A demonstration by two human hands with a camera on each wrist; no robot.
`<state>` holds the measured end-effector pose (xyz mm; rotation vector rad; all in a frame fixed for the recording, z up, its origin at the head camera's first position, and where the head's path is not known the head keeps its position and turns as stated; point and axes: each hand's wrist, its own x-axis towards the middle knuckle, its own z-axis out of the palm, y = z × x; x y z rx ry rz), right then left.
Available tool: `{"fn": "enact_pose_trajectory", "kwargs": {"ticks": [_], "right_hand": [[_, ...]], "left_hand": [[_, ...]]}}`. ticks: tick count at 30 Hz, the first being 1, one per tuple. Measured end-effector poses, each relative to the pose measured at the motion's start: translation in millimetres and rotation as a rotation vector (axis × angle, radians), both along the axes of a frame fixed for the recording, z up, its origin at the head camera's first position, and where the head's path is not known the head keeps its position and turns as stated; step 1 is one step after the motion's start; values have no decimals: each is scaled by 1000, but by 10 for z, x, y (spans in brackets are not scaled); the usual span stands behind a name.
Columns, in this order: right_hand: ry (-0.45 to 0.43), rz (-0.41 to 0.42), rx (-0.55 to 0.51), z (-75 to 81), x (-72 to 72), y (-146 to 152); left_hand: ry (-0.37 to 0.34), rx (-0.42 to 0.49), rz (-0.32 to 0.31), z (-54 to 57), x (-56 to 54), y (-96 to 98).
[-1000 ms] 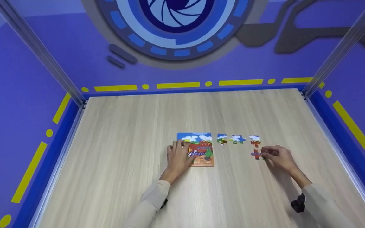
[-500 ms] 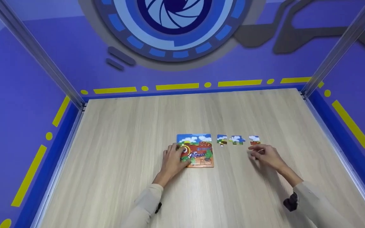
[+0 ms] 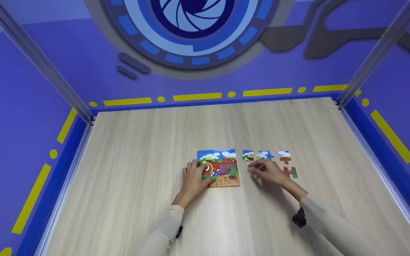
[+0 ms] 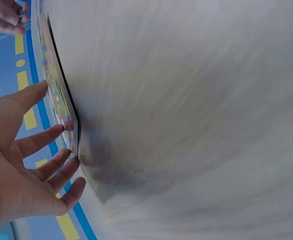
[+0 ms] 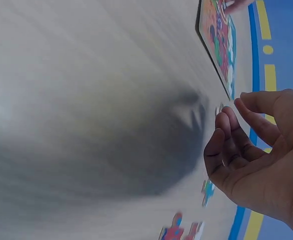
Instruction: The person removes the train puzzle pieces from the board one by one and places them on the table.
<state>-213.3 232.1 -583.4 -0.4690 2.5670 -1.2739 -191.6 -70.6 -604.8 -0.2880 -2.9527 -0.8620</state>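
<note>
A square picture puzzle (image 3: 226, 176) with a red cartoon scene lies on the wooden table. My left hand (image 3: 192, 177) rests at its left side, fingers spread; in the left wrist view the thumb and fingertips (image 4: 60, 128) touch the puzzle's surface and edge. To the right of the puzzle hovers my right hand (image 3: 269, 172), loosely bent, with no piece visible in it. Just beyond its fingertips sits a jigsaw piece (image 3: 247, 155) showing sky and green. Beside that one is a cloud piece (image 3: 264, 155).
Farther right lie a white-and-red piece (image 3: 284, 156) and, below it, red and green puzzle pieces (image 3: 292, 172), partly behind my right wrist. Blue-purple panels (image 3: 133, 85) with yellow marks border the table (image 3: 148, 142) at the back and sides.
My right hand has let go of the red piece at the far right and moved left towards the puzzle. My left hand has slid slightly left, uncovering more of the picture.
</note>
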Motion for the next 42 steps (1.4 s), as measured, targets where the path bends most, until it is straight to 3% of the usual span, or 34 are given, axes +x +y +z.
{"fn": "enact_pose_trajectory", "kwargs": {"ticks": [4, 12, 20, 30, 42], "right_hand": [[22, 46, -7, -10, -84, -196], [54, 65, -6, -8, -209, -574], [107, 93, -30, -116, -282, -855], [205, -21, 165, -272, -216, -1115], [168, -154, 150, -266, -185, -1177]], "left_hand": [[21, -4, 8, -4, -4, 16], [-13, -10, 24, 19, -17, 37], [-20, -9, 36, 1, -27, 42], [32, -79, 18, 0, -25, 23], [-13, -64, 25, 41, -53, 41]]}}
